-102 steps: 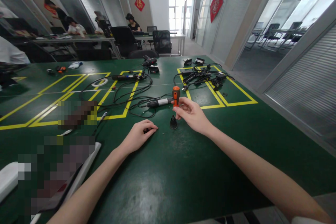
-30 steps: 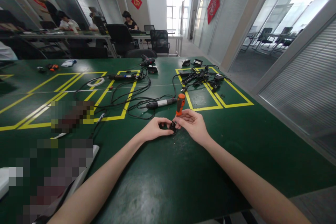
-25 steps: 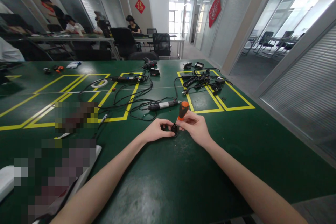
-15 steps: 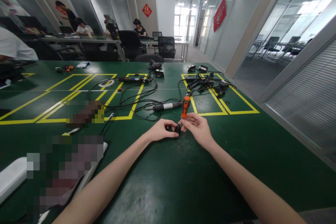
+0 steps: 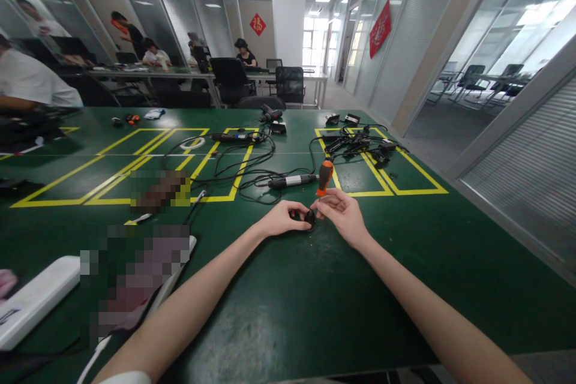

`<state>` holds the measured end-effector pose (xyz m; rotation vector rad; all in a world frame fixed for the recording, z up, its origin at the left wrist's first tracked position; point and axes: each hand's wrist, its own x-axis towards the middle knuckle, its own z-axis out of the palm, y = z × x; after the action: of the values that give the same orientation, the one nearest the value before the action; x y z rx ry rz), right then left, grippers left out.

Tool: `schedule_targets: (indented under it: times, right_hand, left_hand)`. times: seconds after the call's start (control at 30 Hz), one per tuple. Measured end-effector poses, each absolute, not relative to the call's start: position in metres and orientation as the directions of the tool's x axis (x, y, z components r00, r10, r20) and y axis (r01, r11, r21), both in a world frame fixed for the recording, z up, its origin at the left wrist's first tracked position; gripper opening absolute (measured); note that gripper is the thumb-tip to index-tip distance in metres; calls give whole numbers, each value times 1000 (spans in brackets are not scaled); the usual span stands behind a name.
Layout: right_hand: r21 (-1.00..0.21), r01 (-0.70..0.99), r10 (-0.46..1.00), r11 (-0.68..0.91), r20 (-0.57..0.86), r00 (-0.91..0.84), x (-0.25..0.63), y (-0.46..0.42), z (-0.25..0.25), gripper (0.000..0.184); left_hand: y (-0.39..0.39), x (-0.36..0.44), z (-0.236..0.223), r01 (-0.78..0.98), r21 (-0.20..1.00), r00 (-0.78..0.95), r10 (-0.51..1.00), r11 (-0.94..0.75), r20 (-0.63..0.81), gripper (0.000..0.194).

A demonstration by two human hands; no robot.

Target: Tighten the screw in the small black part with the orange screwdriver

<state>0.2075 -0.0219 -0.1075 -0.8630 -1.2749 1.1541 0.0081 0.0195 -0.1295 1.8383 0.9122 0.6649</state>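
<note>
My left hand [image 5: 284, 219] is closed on a small black part [image 5: 310, 219], gripped between thumb and fingers low over the green table. My right hand [image 5: 342, 216] pinches the shaft area of a screwdriver [image 5: 325, 177] just right of that part. The screwdriver has an orange and dark handle, stands nearly upright and points down; its tip is hidden by the fingers. Whether the tip touches the black part I cannot make out. Behind the hands lies a black and silver pen-shaped electric screwdriver [image 5: 292, 181] with a cable.
Cables and black parts [image 5: 348, 143] lie in a heap at the back right, within yellow tape lines. A drill-like tool [image 5: 270, 113] rests at the far edge. Left stand a white power strip [image 5: 40, 297] and a blurred-out item [image 5: 144, 276]. A person in white [image 5: 38, 78] sits at left.
The whole view has shifted a little, so the table's things appear further right. Both hands stay together at the black part, the screwdriver still upright in my right hand.
</note>
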Motion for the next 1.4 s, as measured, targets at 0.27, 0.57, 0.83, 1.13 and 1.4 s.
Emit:
schedule_targets:
  times: [0.27,0.57,0.83,1.13,1.4]
  right_hand:
    - [-955,-70,953,289,294,-78,207,-20,-110,29]
    - [-952,-133,953,274,287,-96,202,-24,-110,35]
    - [-946,-74,942,316,322,-96,206,-22,-104,35]
    - [-948,-72,950,310,311,-5,209,-22,-107,35]
    - [-938,-163,945,306,320,-71,209,-23,-108,39]
  left_hand:
    - [22,8,-134,289,917,579,813,-275,62,35]
    - [21,9,-129,314,905,576,815,-288,60,33]
    - [21,8,-130,313,906,582,812,-285,54,35]
    - [21,8,-130,322,905,584,811,-280,43,39]
    - [20,8,-128,338,891,578,814,-304,59,38]
